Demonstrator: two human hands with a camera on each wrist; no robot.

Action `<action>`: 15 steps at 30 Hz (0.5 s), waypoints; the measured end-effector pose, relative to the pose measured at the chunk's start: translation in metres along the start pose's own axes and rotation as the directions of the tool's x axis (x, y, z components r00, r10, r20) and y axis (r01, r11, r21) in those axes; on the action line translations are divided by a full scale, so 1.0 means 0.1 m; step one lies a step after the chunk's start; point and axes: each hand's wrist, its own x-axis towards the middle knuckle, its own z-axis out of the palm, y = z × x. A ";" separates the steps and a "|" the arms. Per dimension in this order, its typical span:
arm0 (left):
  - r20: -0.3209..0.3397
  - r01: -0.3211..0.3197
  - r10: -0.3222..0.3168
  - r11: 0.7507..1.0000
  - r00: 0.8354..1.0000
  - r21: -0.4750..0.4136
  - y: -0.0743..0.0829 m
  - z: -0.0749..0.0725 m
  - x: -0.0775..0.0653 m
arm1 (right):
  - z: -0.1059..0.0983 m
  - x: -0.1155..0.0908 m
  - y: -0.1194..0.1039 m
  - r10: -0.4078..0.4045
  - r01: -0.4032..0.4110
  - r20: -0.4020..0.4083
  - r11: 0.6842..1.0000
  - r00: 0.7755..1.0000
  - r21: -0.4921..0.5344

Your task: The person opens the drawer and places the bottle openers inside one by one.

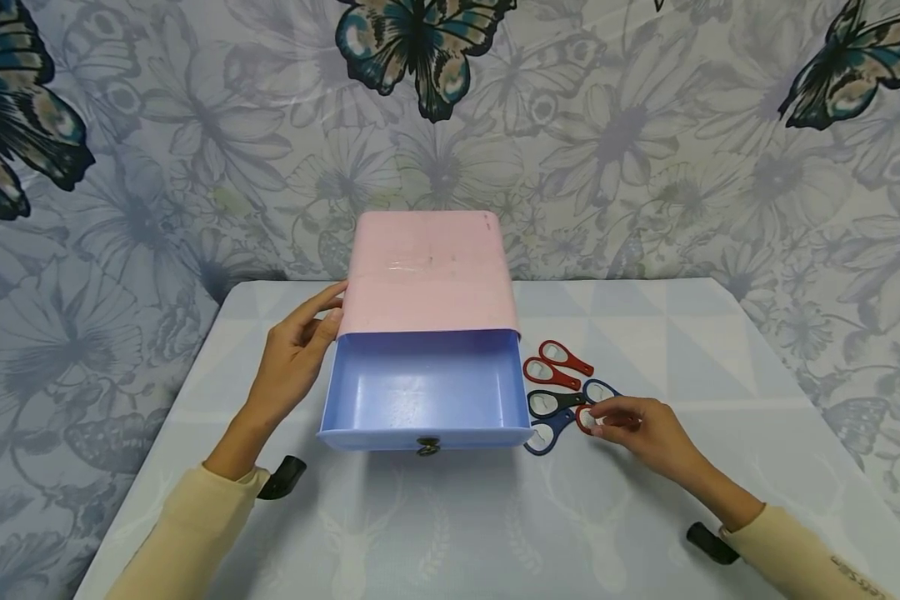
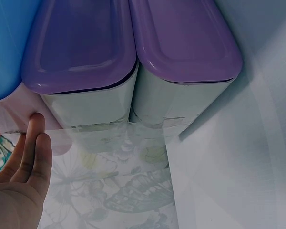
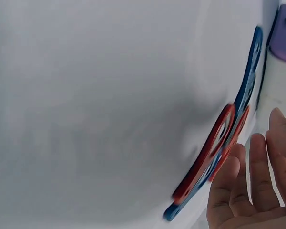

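Note:
A small drawer unit has a pink top [image 1: 429, 271] with its blue drawer [image 1: 427, 379] pulled out. The left wrist view shows purple drawers [image 2: 86, 52] in pale casings below it. My left hand [image 1: 292, 358] rests on the pink casing's left side, its fingers extended. To the unit's right lie several small scissors: red ones [image 1: 566, 358], black [image 1: 551, 404] and blue [image 1: 546, 437]. My right hand [image 1: 637, 425] is at the nearest red scissors [image 1: 585, 419], fingertips right beside the handle. In the right wrist view, a gap shows between its thumb and relaxed fingers.
The unit stands on a pale patterned table [image 1: 420, 533], whose back edge meets a flowered wall covering [image 1: 615, 167] with printed butterflies [image 1: 427, 50]. The pulled-out drawer juts toward me between my two arms. A metal knob [image 1: 427, 446] sits on its front.

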 end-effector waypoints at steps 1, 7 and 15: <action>0.000 0.000 0.000 1.000 1.000 0.002 0.00 0.00 0.00 | -0.03 0.01 0.03 0.006 -0.006 0.002 1.000 1.000 -0.013; -0.002 0.004 -0.004 1.000 1.000 0.003 0.00 0.01 0.00 | -0.12 0.04 0.17 0.039 -0.038 0.000 0.996 0.999 -0.078; -0.001 0.006 -0.006 1.000 1.000 -0.003 -0.01 0.00 0.00 | -0.14 0.08 0.23 0.074 -0.072 0.008 0.991 0.997 -0.116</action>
